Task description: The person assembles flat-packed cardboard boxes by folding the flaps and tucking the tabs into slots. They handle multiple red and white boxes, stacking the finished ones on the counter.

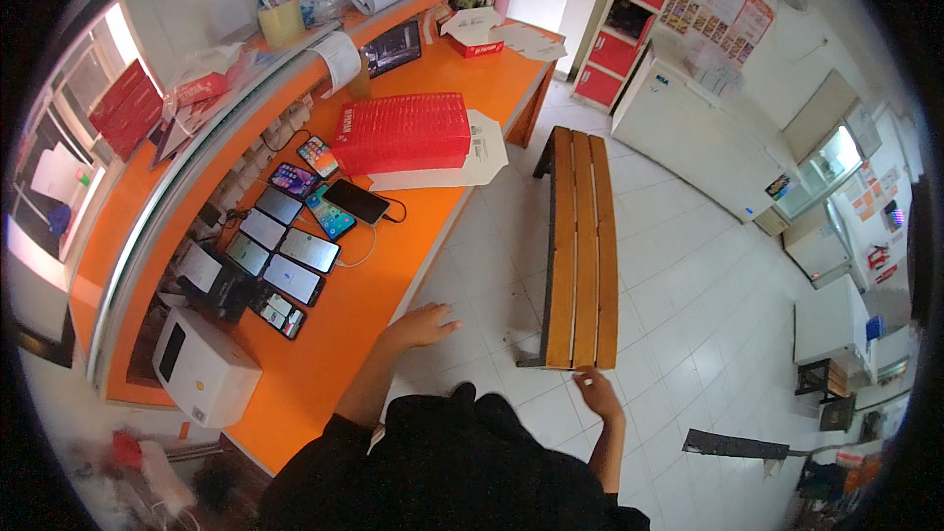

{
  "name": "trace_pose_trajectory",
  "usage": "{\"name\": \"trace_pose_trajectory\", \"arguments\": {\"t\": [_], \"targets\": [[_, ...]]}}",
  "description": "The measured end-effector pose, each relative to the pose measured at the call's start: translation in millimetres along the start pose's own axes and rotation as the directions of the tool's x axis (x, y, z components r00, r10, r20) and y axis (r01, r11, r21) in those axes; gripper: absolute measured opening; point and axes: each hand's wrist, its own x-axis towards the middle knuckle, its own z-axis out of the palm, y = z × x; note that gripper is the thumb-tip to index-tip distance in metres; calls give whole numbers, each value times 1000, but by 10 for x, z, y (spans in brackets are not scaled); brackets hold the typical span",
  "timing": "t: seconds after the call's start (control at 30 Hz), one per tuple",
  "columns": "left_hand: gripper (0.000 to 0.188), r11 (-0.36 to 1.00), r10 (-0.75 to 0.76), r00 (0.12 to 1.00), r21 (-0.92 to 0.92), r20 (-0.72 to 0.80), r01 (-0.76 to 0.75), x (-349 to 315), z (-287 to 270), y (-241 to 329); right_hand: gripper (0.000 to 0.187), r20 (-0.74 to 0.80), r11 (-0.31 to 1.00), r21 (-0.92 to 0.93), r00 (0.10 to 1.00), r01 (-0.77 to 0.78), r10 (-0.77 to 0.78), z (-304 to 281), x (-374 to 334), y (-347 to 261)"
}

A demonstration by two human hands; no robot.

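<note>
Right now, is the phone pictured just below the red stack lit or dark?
Dark: the black phone is blank, unlike the lit phone beside it. Whether powered off, cannot tell.

Free passage runs over the orange desk (339,334), right of the flat rectangular phones (310,250); a looped white cable (360,263) intrudes. Stacked red cardboard boxes (408,133) block the far end, a boxy white plastic machine (211,369) the near left. A slatted brown wooden bench (584,251) stands before the right hand (596,393); clearance beneath is uncertain.

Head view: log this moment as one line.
left hand: open, beside counter | right hand: at bench end, contact unclear | phones: on counter | red stack: on counter
</note>
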Motion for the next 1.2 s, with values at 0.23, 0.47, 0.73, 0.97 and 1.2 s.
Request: {"name": "trace_pose_trajectory", "arguments": {"t": [0.23, 0.47, 0.73, 0.97, 1.2], "targets": [[49, 970, 31, 990, -235, -136, -63, 760, -414, 213, 36, 218, 980, 195, 976, -42, -1, -260, 1249, 149], [49, 998, -56, 489, -47, -870, 31, 1785, -1417, 289, 29, 255, 939, 340, 955, 60, -153, -612, 3234, 308], [82, 760, -360, 328, -71, -874, 646, 2831, -2010, 246, 13, 353, 891, 103, 821, 443, -449, -905, 5667, -786], [73, 782, -323, 246, -112, -914, 613, 3102, -1949, 270, 22, 431, 692, 290, 556, 661, -711, -513, 6810, -2163], [72, 733, -402, 248, -147, -881, 664, 3120, -2021, 269, 36, 371, 296, 556, 88, 777, -925, -147, 7375, -3159]]}}
